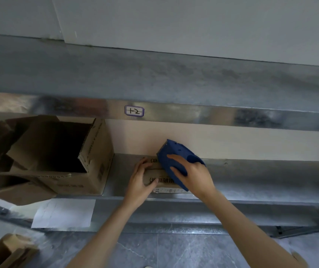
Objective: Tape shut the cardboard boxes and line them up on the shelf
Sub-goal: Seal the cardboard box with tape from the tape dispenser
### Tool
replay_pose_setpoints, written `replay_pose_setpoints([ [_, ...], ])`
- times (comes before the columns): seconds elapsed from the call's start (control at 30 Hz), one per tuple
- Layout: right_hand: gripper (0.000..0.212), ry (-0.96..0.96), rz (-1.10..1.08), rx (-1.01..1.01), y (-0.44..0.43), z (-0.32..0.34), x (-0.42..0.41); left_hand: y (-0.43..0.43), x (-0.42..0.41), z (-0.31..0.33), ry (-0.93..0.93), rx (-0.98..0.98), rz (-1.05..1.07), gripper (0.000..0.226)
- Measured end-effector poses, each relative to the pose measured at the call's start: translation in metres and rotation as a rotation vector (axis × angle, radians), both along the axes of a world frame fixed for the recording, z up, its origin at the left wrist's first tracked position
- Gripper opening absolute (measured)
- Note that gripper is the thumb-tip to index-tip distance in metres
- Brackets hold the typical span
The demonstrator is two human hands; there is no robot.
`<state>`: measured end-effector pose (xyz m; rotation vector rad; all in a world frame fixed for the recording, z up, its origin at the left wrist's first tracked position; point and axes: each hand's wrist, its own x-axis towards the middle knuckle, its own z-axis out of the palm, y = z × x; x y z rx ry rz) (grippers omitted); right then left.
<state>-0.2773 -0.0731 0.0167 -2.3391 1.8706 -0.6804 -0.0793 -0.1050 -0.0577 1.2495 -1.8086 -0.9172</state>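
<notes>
Small box under tape dispenser on lower shelf

Location: the small cardboard box [161,178] sits on the metal shelf [251,176], near its front edge, with printed lettering visible on its top flaps. It stands apart from, and to the right of, a large cardboard box [91,167] on the same shelf.

Left hand [140,183]: grips the left end of the small cardboard box, fingers curled over the top and the thumb against the near side.

Right hand [193,176]: wrapped round a blue tape dispenser [174,154], fingers spread across its body. The dispenser rests tilted on the right part of the small box's top. Whether any tape is laid down cannot be told; the hand and dispenser cover that area.

Large cardboard box: flaps open, interior dark, contents not discernible. Crumpled cardboard lies against its left side.

Other items: a handwritten label [134,111] is fixed to the upper shelf beam. A white paper sheet [64,213] hangs on the shelf front below the large box. Another open cardboard box [6,252] stands on the grey floor [174,248] at lower left
</notes>
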Motion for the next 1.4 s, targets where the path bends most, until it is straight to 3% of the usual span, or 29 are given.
replay_pose_setpoints([
  [0.1,0.040,-0.039,0.028,-0.053,0.002,0.002,0.002,-0.006,0.009,0.007,-0.025,-0.034,-0.048,0.043],
  [0.3,0.041,0.030,0.065,0.095,0.006,0.006,-0.001,-0.014,0.021,0.024,-0.055,-0.058,-0.092,0.032],
  [0.57,0.041,-0.005,0.219,0.026,0.012,0.043,-0.010,-0.037,0.030,0.068,0.087,0.184,-0.169,0.021],
  [0.83,0.038,0.056,0.344,0.034,0.028,0.059,-0.014,-0.034,0.030,0.095,0.120,0.354,-0.396,0.036],
  [1.03,0.038,0.119,0.367,0.117,0.033,0.059,-0.017,-0.026,0.024,0.095,0.144,0.356,-0.359,0.029],
  [1.23,0.046,0.056,0.379,0.099,0.033,0.067,-0.015,-0.021,0.016,0.093,0.130,0.319,-0.290,0.019],
  [1.4,0.051,0.024,0.348,0.243,0.024,0.064,-0.015,-0.020,0.009,0.090,0.134,0.274,-0.142,0.015],
])
